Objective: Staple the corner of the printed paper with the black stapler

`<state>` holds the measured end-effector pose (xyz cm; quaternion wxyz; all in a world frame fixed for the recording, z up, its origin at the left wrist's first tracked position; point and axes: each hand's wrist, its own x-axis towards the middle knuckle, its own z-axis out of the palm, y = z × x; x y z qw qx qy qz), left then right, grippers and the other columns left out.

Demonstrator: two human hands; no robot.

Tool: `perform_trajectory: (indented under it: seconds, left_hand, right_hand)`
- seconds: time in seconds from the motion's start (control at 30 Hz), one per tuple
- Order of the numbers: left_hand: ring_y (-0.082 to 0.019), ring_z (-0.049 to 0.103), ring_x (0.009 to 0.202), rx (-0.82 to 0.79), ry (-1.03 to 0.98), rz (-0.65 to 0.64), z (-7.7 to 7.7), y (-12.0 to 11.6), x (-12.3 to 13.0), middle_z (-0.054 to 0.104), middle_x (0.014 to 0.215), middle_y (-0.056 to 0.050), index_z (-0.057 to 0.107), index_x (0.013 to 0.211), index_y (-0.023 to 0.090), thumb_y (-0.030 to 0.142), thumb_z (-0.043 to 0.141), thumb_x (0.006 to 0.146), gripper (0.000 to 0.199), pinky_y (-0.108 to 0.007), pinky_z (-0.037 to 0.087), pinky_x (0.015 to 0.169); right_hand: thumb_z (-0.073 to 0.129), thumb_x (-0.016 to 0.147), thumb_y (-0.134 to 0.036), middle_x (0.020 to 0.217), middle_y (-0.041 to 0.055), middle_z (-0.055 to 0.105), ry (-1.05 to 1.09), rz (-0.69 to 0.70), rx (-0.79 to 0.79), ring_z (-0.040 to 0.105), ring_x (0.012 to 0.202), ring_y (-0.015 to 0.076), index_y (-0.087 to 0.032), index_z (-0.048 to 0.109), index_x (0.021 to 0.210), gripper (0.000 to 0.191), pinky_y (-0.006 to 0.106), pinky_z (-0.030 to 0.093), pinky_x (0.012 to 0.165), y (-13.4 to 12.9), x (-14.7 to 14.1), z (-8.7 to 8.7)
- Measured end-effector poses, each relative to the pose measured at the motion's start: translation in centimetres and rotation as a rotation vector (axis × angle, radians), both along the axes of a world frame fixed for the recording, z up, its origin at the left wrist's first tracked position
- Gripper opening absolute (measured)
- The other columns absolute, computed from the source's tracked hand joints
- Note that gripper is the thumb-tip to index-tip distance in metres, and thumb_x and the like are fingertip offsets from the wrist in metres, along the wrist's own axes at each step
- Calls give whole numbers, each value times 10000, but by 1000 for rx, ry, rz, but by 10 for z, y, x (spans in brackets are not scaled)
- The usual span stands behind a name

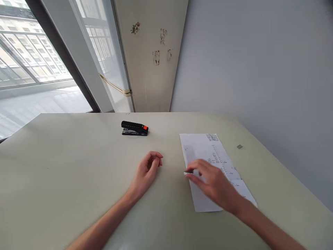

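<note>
My right hand [208, 178] hovers over the left part of a printed white paper [195, 149], pinching a small, dark grey object [189, 172] between thumb and fingertips; it looks like a strip of staples. To the left of the paper, my left hand [149, 168] is near the tabletop with its fingers curled and pressed together, nothing visible in them. Farther back, a black stapler [134, 128] with an orange-red mark lies on the table. A small grey piece [239, 147], flat on the table, is to the right of the paper.
The pale table [78, 166] reaches back to a stained, light-coloured panel [153, 80]. A grey-blue wall [247, 69] borders its right side. At the left, a glass door or window shows a railing and buildings outside.
</note>
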<state>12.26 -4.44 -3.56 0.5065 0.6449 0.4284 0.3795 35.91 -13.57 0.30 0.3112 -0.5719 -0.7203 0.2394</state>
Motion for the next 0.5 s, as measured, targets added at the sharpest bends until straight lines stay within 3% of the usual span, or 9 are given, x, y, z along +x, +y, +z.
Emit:
perform_trajectory:
  seconds: [0.17, 0.27, 0.4, 0.5]
  left_hand:
    - [-173, 579, 805, 38, 83, -35, 0, 1, 2, 637, 857, -13, 652, 1013, 222, 353, 482, 1030, 215, -275, 427, 730]
    - [-174, 563, 760, 54, 121, -42, 6, 1, 4, 651, 837, -17, 669, 993, 221, 359, 503, 1006, 216, -277, 420, 701]
    - [-176, 551, 734, 53, 154, -44, 11, 2, 6, 653, 818, -21, 675, 984, 215, 376, 502, 993, 237, -284, 414, 686]
    - [-178, 554, 741, 62, 175, -54, 12, 3, 7, 652, 815, -18, 671, 982, 218, 385, 503, 992, 238, -287, 421, 701]
  right_hand:
    - [512, 1022, -547, 1121, 68, 740, -271, -471, 90, 695, 930, 267, -284, 657, 1020, 301, 398, 544, 739, -4, 94, -30]
    - [459, 1008, -569, 1137, 98, 731, -420, -665, 99, 689, 997, 299, -256, 654, 996, 369, 406, 525, 731, -9, 145, -52]
    - [446, 965, -551, 1123, 152, 726, -503, -784, 36, 668, 1054, 348, -226, 658, 949, 388, 430, 523, 725, -14, 186, -68]
    - [473, 949, -523, 1207, 194, 711, -507, -820, 12, 653, 1134, 370, -175, 652, 1137, 434, 464, 543, 827, -11, 197, -72]
